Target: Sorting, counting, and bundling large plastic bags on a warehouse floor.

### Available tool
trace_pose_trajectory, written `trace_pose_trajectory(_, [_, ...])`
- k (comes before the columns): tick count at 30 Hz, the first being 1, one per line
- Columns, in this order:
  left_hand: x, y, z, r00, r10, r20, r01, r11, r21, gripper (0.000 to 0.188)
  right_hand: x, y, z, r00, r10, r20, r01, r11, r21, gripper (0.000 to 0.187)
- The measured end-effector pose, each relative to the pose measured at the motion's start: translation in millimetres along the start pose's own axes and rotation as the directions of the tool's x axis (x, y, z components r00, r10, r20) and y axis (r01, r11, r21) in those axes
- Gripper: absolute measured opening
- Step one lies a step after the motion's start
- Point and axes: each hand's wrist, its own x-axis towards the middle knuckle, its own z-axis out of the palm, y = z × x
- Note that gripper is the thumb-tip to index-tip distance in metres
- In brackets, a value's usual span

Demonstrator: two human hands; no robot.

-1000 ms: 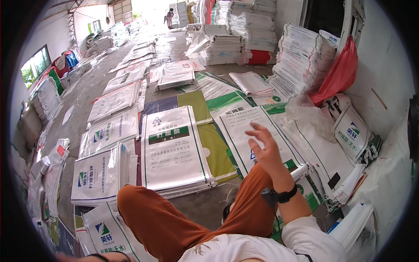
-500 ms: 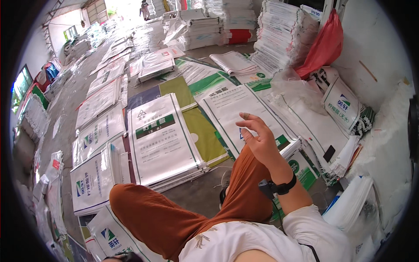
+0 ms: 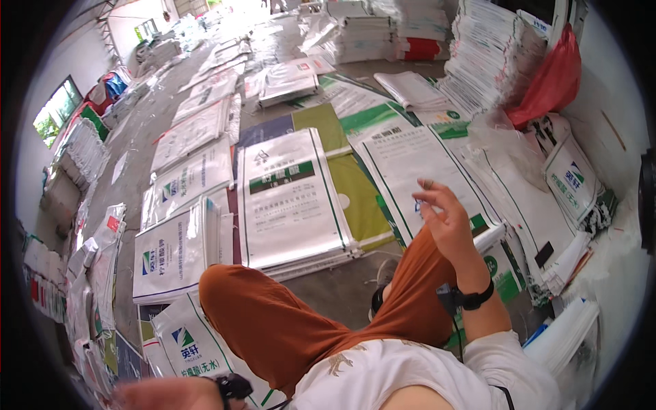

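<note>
My right hand (image 3: 447, 217) is raised over my right knee, its fingers loosely bent and apart, holding nothing. Behind it lies a pile of flat white sacks (image 3: 417, 160) with green borders. My left hand (image 3: 160, 395) is at the lower left edge, smeared by motion, its fingers unclear. Nearest to it is a white sack (image 3: 188, 338) with a blue and green logo beside my left knee. In front of me lies a neat stack of flat white sacks (image 3: 294, 212) with a dark green band. Each wrist wears a black strapped device.
More flat sack stacks (image 3: 178, 253) run in a row on the left. Tall sack piles (image 3: 488, 58) stand at the back right beside a red plastic bag (image 3: 550, 82). A folded sack bundle (image 3: 577, 181) leans near the right wall. Olive sacks (image 3: 362, 198) lie between the front stacks.
My left hand has come into view at the lower left. The view has shifted, so the scene sits farther right. My right hand keeps nearly the same pose over my knee.
</note>
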Motion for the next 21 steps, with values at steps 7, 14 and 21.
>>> trace_pose_trajectory(7, [-34,-18,-14,0.686,-0.726,-0.055,0.722,0.669,0.177,0.048,-6,-1,15,0.989,-0.057,0.135,0.067,0.995,-0.070,0.019])
trace_pose_trajectory(14, [-52,-46,-5,0.597,-0.782,0.179,0.748,0.623,0.228,0.035,15,-5,57,0.953,-0.001,0.301,-0.057,0.981,0.183,0.020])
trace_pose_trajectory(21, [-122,-51,-14,0.261,-0.900,0.349,0.653,0.430,0.623,0.041,71,68,173,0.817,0.219,0.533,-0.465,0.798,0.384,0.024])
